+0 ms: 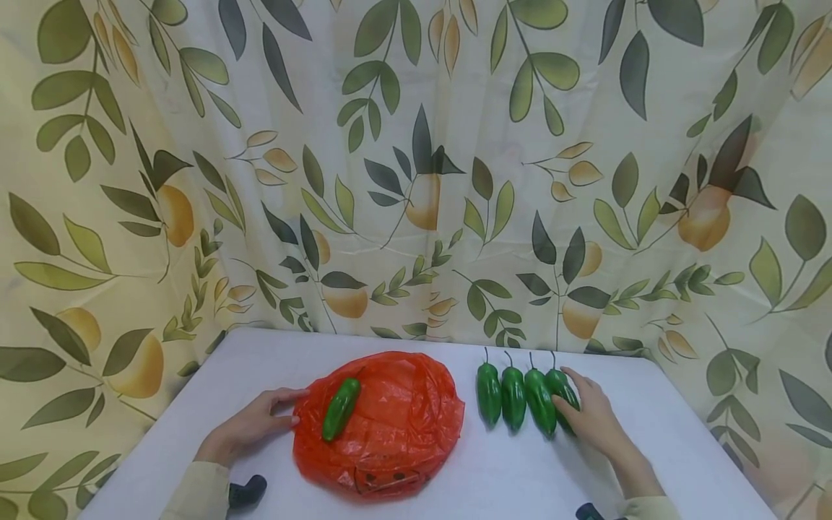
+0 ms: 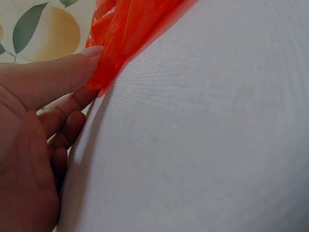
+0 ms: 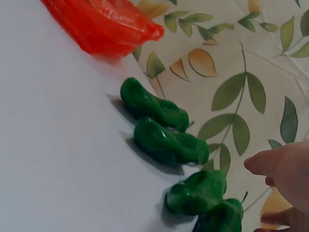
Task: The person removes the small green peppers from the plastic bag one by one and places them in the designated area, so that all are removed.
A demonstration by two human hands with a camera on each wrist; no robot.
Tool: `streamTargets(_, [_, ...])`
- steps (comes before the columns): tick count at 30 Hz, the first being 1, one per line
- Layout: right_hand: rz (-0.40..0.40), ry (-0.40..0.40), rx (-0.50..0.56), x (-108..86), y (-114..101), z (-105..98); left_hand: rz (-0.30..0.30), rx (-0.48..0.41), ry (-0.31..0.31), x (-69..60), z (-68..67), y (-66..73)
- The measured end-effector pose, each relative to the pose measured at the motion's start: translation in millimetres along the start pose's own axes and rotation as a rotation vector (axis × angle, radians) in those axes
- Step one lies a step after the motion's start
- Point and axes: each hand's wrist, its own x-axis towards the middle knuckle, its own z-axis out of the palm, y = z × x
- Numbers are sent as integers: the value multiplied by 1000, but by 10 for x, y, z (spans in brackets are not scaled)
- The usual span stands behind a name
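A round, crumpled red plastic bag [image 1: 409,404] lies on the white table, one green pepper [image 1: 341,410] resting on its left part. At the bag's left edge, my left hand [image 1: 253,422] pinches the plastic; in the left wrist view the thumb [image 2: 72,72] lies on the red film and the fingers sit under it. To the bag's right, several green peppers stand in a row, stems toward the curtain. My right hand [image 1: 594,415] is at the rightmost pepper [image 1: 562,390], thumb and fingers spread on either side. In the right wrist view its fingers look apart from the peppers [image 3: 198,193].
A leaf-and-fruit patterned curtain [image 1: 481,217] hangs behind the white table [image 1: 520,477] and along both sides. Dark objects by each wrist, one beside the left sleeve [image 1: 195,495], show at the bottom of the head view.
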Motion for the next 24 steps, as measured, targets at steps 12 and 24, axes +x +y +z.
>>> streamTargets(12, [-163,52,20,-113,-424,217,-5,-2,0,-5,-16,10])
streamTargets(24, [-248,-40,182,-181,-1065,571,11,6,-12,21,-11,-17])
